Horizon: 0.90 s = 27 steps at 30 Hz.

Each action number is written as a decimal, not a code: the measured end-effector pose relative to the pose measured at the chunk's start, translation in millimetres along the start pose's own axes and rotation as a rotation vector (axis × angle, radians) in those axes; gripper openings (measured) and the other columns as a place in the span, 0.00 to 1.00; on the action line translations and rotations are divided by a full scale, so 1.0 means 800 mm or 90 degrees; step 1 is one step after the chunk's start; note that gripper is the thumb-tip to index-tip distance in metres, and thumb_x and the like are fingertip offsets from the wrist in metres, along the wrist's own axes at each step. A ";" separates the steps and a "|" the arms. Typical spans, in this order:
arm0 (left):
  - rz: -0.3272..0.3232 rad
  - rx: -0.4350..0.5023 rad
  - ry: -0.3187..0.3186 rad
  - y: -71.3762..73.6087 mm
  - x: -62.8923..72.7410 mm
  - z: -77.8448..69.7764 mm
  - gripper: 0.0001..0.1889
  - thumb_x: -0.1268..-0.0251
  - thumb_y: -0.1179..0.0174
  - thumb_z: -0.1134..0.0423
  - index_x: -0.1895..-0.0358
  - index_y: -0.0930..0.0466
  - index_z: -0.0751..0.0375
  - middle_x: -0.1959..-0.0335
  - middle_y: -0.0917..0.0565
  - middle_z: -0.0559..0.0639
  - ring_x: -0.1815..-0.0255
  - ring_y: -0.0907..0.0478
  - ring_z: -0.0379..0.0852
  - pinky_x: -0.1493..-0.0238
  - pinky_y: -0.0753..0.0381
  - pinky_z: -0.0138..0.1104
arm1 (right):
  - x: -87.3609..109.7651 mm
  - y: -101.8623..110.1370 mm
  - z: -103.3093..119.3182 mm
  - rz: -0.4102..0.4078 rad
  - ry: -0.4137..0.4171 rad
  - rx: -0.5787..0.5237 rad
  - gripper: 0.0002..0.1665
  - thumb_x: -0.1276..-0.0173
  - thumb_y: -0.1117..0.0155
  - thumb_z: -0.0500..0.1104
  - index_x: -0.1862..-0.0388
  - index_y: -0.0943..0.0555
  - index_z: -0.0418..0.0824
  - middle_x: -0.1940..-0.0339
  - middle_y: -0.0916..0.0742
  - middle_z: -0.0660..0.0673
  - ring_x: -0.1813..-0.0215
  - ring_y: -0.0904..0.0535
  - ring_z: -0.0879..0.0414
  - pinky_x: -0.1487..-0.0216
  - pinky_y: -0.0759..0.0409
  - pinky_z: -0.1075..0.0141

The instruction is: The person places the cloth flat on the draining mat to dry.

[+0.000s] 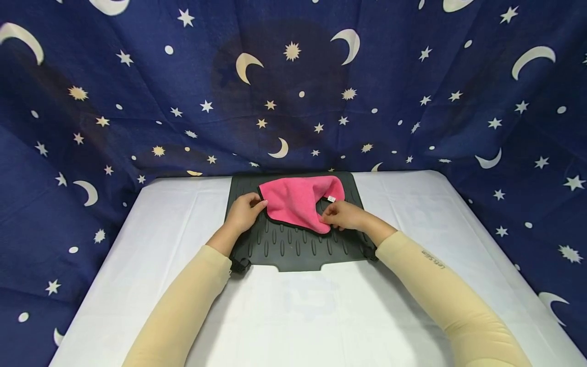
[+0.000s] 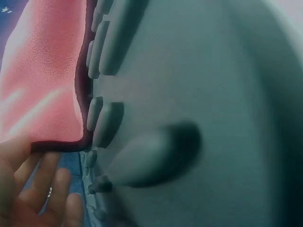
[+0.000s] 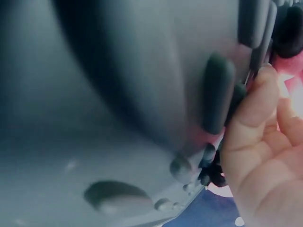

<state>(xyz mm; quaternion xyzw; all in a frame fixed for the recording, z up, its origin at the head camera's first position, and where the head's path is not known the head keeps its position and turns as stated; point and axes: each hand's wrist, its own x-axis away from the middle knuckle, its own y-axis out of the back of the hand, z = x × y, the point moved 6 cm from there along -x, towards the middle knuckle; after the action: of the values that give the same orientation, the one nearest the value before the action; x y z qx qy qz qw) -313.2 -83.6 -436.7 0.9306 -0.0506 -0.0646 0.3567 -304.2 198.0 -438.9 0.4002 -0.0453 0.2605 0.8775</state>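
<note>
One bare left hand (image 1: 244, 211) pinches the left edge of a bright pink, black-edged fabric piece (image 1: 289, 198), while the bare right hand (image 1: 347, 215) pinches its near right corner. The fabric lies on a dark grey mat with raised oval ribs (image 1: 293, 257), at the far side of a white-covered bench (image 1: 293, 311). The fabric's long axis runs roughly left to right between the hands, most of it slightly beyond them. Both touch it, so neither is nearer; a small white label (image 1: 331, 199) shows just beyond the right hand.
</note>
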 end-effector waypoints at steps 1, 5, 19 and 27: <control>0.006 -0.004 0.003 -0.001 0.000 0.001 0.14 0.25 0.41 0.52 0.57 0.18 0.61 0.60 0.16 0.55 0.59 0.22 0.51 0.54 0.23 0.44 | -0.001 -0.002 0.001 0.005 -0.002 0.008 0.11 0.27 0.37 0.45 0.62 0.16 0.37 0.73 0.18 0.45 0.69 0.23 0.54 0.68 0.22 0.64; 0.017 -0.015 0.009 -0.002 0.002 0.001 0.13 0.25 0.41 0.53 0.60 0.18 0.60 0.62 0.16 0.54 0.62 0.23 0.50 0.57 0.24 0.43 | -0.004 -0.006 0.002 0.011 0.005 0.029 0.09 0.28 0.37 0.42 0.66 0.18 0.37 0.77 0.21 0.49 0.73 0.26 0.57 0.71 0.25 0.66; -0.002 -0.004 0.005 0.012 0.005 0.009 0.14 0.24 0.42 0.53 0.60 0.21 0.63 0.65 0.18 0.55 0.64 0.25 0.51 0.60 0.27 0.41 | 0.012 0.011 -0.002 -0.008 0.002 -0.046 0.11 0.26 0.38 0.43 0.64 0.18 0.37 0.70 0.18 0.43 0.63 0.21 0.49 0.64 0.20 0.59; 0.019 0.001 0.011 0.023 0.009 0.017 0.16 0.23 0.45 0.53 0.57 0.21 0.65 0.65 0.19 0.55 0.66 0.27 0.49 0.63 0.27 0.39 | 0.027 0.032 -0.020 -0.009 -0.023 -0.101 0.11 0.23 0.42 0.42 0.58 0.20 0.34 0.64 0.18 0.43 0.60 0.21 0.50 0.60 0.20 0.60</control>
<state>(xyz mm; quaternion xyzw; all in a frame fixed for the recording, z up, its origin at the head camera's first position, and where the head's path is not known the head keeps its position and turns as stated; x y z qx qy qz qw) -309.4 -107.2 -435.3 0.9305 -0.0611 -0.0510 0.3576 -300.7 232.5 -425.7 0.3344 -0.0785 0.2425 0.9073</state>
